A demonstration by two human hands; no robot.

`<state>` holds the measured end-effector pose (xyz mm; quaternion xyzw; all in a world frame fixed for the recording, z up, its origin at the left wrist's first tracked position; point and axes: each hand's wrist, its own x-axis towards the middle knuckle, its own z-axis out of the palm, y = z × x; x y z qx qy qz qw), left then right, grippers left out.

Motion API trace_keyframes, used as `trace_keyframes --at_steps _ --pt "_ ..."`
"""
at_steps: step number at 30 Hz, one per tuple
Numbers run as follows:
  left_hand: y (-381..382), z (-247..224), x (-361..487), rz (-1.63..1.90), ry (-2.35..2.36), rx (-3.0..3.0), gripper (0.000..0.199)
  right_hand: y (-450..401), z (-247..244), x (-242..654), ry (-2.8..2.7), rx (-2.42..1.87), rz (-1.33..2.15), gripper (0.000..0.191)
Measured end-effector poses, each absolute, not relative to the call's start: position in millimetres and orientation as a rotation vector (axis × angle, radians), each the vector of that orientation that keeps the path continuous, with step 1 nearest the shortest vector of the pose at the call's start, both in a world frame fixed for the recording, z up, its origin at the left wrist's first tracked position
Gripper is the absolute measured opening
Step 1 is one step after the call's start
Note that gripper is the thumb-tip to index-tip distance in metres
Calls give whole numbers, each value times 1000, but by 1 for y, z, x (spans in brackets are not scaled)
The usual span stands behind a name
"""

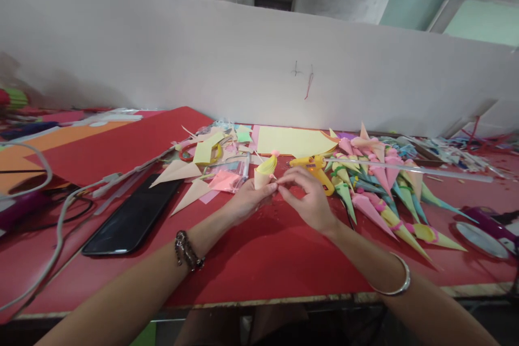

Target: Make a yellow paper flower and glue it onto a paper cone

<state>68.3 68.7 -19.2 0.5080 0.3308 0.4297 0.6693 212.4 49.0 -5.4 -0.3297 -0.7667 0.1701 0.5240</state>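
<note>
My left hand [248, 200] is closed around the base of a small cream paper cone [263, 179]. A yellow ribbed, curled tip with a pink ball on top [272, 161] rises from the cone. My right hand [306, 194] meets it from the other side, thumb and forefinger pinched together by small pink bits on the cone's edge. What lies in that pinch is too small to make out. Just beyond my right hand lies a yellow glue gun [316, 168] with a long clear glue stick [409, 167] extending to the right.
A heap of coloured paper cones [377, 184] covers the right side. Cream paper pieces [178, 172], a pink packet [225, 180] and a black phone [132, 219] lie to the left. A white cable [60, 227] runs along the red table [259, 275]. Behind stands a white partition [182, 54].
</note>
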Motion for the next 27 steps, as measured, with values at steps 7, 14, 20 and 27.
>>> trace_keyframes --at_steps 7,14,20,27 --pt "68 -16 68 960 697 1134 34 51 -10 211 -1741 -789 533 6" --pt "69 -15 67 962 669 1037 33 55 -12 213 -1526 -831 612 5" --pt "68 -18 69 984 663 1070 35 48 -8 211 -1741 -801 529 9" --pt "69 -18 69 1010 744 1115 37 49 -7 212 -1799 -849 418 10"
